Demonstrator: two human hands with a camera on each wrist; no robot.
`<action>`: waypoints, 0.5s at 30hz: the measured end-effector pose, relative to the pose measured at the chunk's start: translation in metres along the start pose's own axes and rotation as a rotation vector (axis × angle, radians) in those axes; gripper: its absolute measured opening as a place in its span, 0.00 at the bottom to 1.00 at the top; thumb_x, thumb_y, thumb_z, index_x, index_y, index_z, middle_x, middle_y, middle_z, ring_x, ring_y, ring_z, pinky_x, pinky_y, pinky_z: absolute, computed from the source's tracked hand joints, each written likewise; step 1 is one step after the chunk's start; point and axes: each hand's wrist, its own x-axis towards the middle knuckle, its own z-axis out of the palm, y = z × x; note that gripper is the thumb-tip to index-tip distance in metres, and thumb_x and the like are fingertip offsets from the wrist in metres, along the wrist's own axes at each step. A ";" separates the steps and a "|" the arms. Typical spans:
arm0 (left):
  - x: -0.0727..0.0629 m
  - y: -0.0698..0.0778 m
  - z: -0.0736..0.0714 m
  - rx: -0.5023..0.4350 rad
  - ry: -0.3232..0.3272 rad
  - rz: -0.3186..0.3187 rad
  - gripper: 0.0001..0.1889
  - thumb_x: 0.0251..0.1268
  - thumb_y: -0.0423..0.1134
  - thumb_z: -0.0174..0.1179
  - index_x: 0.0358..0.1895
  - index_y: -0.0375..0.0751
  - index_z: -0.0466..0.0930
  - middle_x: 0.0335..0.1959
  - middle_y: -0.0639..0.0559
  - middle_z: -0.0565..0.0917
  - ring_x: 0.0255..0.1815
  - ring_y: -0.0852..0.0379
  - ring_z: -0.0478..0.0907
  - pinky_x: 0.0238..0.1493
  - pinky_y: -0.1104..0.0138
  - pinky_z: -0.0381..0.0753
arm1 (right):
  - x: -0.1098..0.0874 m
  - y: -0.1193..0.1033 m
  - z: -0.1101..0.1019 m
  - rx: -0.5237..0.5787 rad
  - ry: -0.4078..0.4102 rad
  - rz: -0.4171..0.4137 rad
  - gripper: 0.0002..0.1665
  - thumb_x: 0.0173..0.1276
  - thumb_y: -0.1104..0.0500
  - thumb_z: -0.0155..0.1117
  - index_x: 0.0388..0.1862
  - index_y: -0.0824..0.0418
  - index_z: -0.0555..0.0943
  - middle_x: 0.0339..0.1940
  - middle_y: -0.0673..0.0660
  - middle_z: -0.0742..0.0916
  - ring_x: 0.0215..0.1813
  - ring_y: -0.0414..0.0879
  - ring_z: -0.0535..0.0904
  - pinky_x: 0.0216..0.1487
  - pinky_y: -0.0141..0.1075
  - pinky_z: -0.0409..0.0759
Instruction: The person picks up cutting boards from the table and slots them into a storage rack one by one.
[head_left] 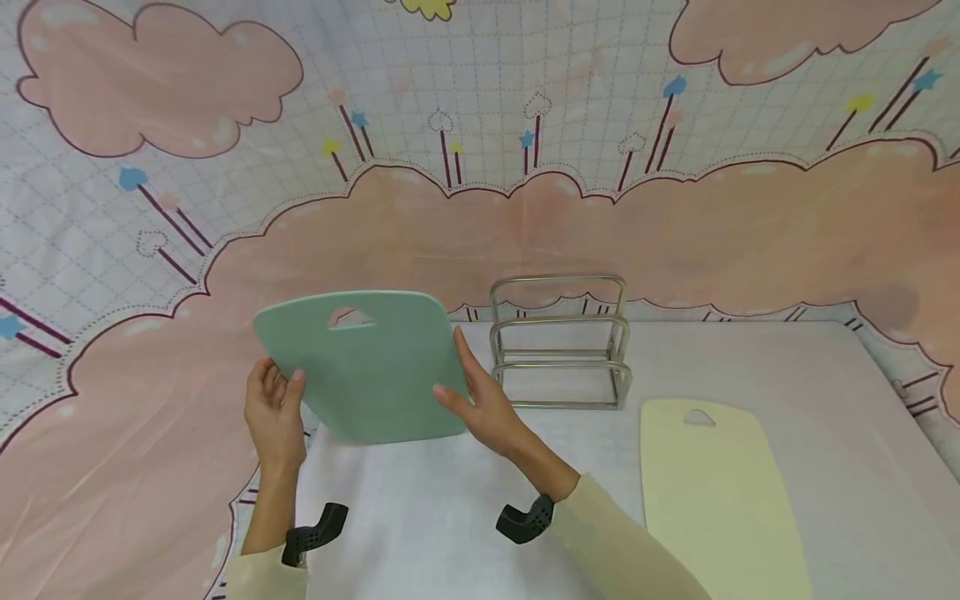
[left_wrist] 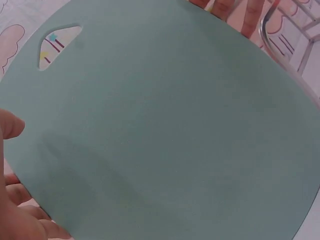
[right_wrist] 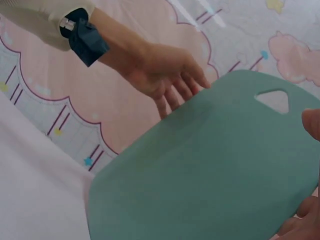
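A green cutting board (head_left: 382,375) with a cut-out handle hole near its top edge is held raised and tilted over the table's left side. My left hand (head_left: 273,417) grips its left edge, thumb on the front face and fingers behind. At the opposite edge my right hand (head_left: 491,417) holds the board the same way, with the thumb on the near face. The board fills most of the left wrist view, where fingertips (left_wrist: 252,17) of the right hand show past its far edge. Both hands also appear around the board (right_wrist: 200,160) in the right wrist view.
A metal wire rack (head_left: 558,364) with several upright loops stands at the table's back, just right of the green board. A pale yellow cutting board (head_left: 716,500) lies flat on the white table (head_left: 847,467) at right. Behind hangs a cloud-patterned cloth (head_left: 480,242).
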 end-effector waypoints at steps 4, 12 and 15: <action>0.000 -0.002 -0.002 0.033 -0.008 0.027 0.27 0.70 0.33 0.54 0.70 0.34 0.61 0.65 0.40 0.70 0.65 0.48 0.68 0.62 0.63 0.70 | -0.001 -0.018 -0.002 0.015 -0.015 -0.013 0.47 0.75 0.56 0.53 0.76 0.66 0.35 0.77 0.60 0.44 0.77 0.50 0.38 0.72 0.46 0.47; 0.005 0.001 -0.001 0.033 -0.010 0.138 0.29 0.69 0.31 0.55 0.71 0.38 0.59 0.69 0.43 0.66 0.69 0.48 0.63 0.64 0.60 0.66 | 0.013 0.002 -0.008 0.017 -0.003 -0.050 0.49 0.74 0.45 0.54 0.78 0.56 0.36 0.78 0.51 0.43 0.76 0.43 0.37 0.73 0.45 0.46; 0.006 0.006 0.002 0.012 -0.020 0.170 0.29 0.69 0.31 0.55 0.71 0.40 0.60 0.69 0.44 0.66 0.69 0.49 0.64 0.63 0.61 0.67 | 0.019 0.004 -0.015 -0.010 0.004 -0.053 0.50 0.72 0.39 0.53 0.78 0.52 0.36 0.78 0.49 0.43 0.76 0.41 0.38 0.73 0.44 0.47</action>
